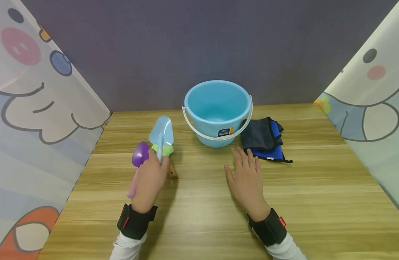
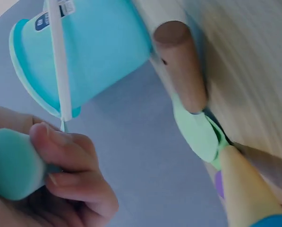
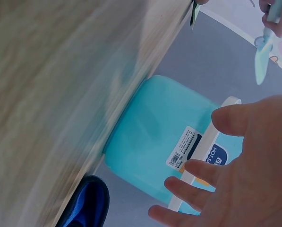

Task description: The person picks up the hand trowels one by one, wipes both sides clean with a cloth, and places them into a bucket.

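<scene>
My left hand [image 1: 150,180] grips the handle of a light blue toy trowel [image 1: 162,131], its blade pointing away from me. In the left wrist view the rounded end of the trowel's handle [image 2: 13,165] sticks out of the curled fingers. Below that hand are a purple-bladed shovel [image 1: 140,153] with a pink handle and a green-headed tool [image 1: 167,150] with a brown wooden handle [image 2: 178,66]. My right hand [image 1: 247,184] has its fingers spread, holding nothing, just in front of a light blue bucket [image 1: 215,131].
The bucket's white handle [image 1: 215,137] hangs down across its front. To its right lies a folded grey and blue cloth item [image 1: 258,135] with black edging. A pale yellow handle [image 2: 252,194] with a blue end shows low in the left wrist view. A dark wall [image 1: 147,54] stands behind.
</scene>
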Motion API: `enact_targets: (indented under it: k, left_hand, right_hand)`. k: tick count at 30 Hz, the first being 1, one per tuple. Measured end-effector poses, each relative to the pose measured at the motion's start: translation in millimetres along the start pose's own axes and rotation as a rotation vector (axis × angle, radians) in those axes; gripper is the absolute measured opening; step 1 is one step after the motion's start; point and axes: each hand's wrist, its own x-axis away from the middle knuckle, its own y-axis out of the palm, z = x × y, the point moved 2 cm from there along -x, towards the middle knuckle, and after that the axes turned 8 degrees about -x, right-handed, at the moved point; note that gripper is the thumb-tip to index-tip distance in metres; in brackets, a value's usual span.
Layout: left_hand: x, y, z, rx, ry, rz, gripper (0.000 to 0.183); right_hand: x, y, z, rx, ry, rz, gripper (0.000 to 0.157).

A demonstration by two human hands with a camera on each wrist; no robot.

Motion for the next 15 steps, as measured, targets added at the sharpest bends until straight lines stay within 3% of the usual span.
enact_targets:
  k: [7, 11, 15]
  left_hand:
    - [-2.5, -12.1, 12.3, -0.025, 0.032, -0.013, 0.031]
    - [-3.9, -21.4, 23.3, -0.094, 0.071, 0.028, 0.031]
    - [-6.5, -31.1, 37.2, -0.090, 0.116, 0.065, 0.026]
  right_hand:
    - [-1.3, -1.8, 1.5, -0.005, 0.037, -0.055, 0.061]
    - [-1.2, -2.1, 1.7, -0.005, 0.037, -0.052, 0.060]
    - [-1.2, -1.8, 1.1, -0.007, 0.020, -0.029, 0.060]
